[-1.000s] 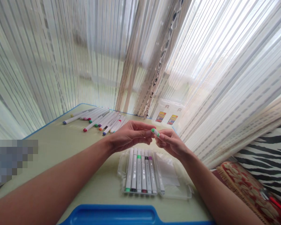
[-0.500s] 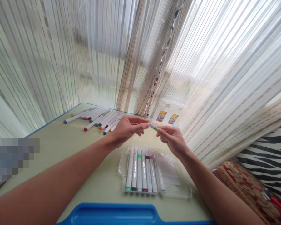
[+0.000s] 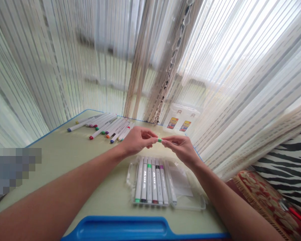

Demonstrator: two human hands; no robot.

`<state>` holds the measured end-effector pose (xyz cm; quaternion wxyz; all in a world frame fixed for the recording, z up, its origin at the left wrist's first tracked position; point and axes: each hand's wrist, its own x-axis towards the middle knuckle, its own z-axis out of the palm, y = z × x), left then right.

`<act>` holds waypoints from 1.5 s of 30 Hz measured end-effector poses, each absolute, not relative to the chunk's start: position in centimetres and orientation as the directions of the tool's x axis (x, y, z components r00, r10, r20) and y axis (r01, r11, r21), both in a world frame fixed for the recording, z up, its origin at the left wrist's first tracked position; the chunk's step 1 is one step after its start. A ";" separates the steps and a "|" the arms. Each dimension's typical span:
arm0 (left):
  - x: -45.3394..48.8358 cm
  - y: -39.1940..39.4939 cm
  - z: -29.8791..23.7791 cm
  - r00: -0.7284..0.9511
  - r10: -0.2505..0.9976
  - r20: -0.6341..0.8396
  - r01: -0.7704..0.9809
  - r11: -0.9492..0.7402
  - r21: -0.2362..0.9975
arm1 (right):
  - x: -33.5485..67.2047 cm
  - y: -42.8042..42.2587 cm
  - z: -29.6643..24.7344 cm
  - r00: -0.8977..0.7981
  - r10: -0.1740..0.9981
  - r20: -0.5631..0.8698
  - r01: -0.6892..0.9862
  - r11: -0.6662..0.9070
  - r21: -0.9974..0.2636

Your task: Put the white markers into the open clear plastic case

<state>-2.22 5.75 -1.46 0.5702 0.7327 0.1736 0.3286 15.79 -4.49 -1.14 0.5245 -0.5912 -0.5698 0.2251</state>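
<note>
Between my two hands, above the table, is a marker (image 3: 160,140) with a green band; most of it is covered by my fingers. My left hand (image 3: 137,141) pinches one end of it, and my right hand (image 3: 179,147) pinches the other. Just below them lies an open clear plastic case (image 3: 130,179). Several white markers (image 3: 152,182) stand side by side in its left half, with green, black and purple bands among them. One more marker (image 3: 171,184) lies by the hinge, near a white paper (image 3: 182,184) in the other half.
Several loose markers (image 3: 110,125) with coloured caps lie at the back left. A clear case with yellow labels (image 3: 172,122) stands at the back, by the string curtain (image 3: 105,67). The pale table (image 3: 72,160) has a blue tray (image 3: 122,227) at its front edge.
My hands have moved slightly down and closer together on the marker, so less of it shows. The marker looks more level than before. The case and the loose markers have stayed put.
</note>
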 end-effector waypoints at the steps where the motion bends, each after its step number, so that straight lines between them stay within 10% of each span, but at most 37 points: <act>1: -2.1 5.7 -1.6 0.731 0.624 0.276 -0.111 -0.291 0.950 | 15.8 -4.5 -1.2 0.237 0.915 0.326 0.437 0.200 -0.877; 19: -1.8 5.3 -1.7 0.829 0.538 0.155 -0.175 -0.013 0.984 | 16.6 -4.1 -1.7 0.214 0.948 0.235 0.251 0.180 -0.951; 45: -1.7 5.0 -2.3 0.759 0.576 0.304 -0.171 -0.275 0.946 | 15.8 -4.6 -1.4 0.143 0.958 0.248 0.214 0.215 -0.953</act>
